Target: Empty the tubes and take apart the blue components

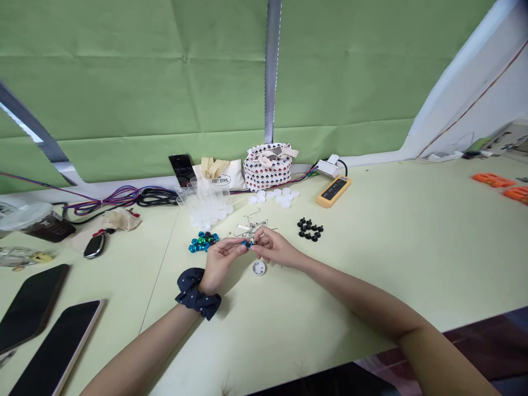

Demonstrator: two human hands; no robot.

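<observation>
A small shiny blue part (247, 243) with a dark bit on it is held up just above the table between my two hands. My left hand (221, 262), with a dark dotted scrunchie at the wrist, pinches its left side. From the right, the closed fingertips of my right hand (275, 247) grip its other end; fine detail there is too small to tell. Behind the fingers lies a heap of thin metal pieces (249, 224). A pile of blue and green parts (202, 241) sits beside my left hand. Below the hands rests a round white disc (259, 268) with dark spots.
Several black knob-like pieces (309, 230) lie to the right. Farther back are white caps (284, 193), clear plastic tubes (206, 195), a patterned pouch (268, 169) and a yellow-and-black device (333, 192). Phones (58, 349), a key fob (94, 246) and cables (111, 199) occupy the left.
</observation>
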